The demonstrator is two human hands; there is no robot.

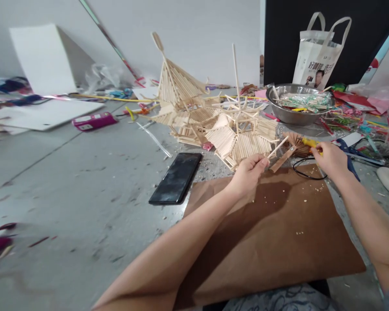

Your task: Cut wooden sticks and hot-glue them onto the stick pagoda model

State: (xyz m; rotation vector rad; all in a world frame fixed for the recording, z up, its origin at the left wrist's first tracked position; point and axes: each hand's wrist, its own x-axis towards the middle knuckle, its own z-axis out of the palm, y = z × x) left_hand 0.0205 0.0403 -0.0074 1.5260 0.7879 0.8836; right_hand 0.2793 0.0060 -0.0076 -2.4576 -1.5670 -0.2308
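My left hand (249, 175) is closed, pinching a thin wooden stick (278, 148) that slants up to the right. A yellow tool (309, 142) is gripped in my right hand (332, 159); its kind is not clear. Just beyond my left hand stands a model building of pale wooden sticks (246, 144), with panelled sides and one tall upright stick. Behind it to the left is a stick-built pointed roof (178, 84) on a wider base. Between my hands lies a pleated brown paper fan (296, 144). A brown paper sheet (278, 242) with small pale crumbs spreads under my forearms.
A black phone (176, 178) lies left of the sheet. At the back right stand a metal bowl (288, 114) of sticks and a white tote bag (317, 60). A black cable (307, 176) loops near my right hand. A purple pouch (95, 121) rests on the floor.
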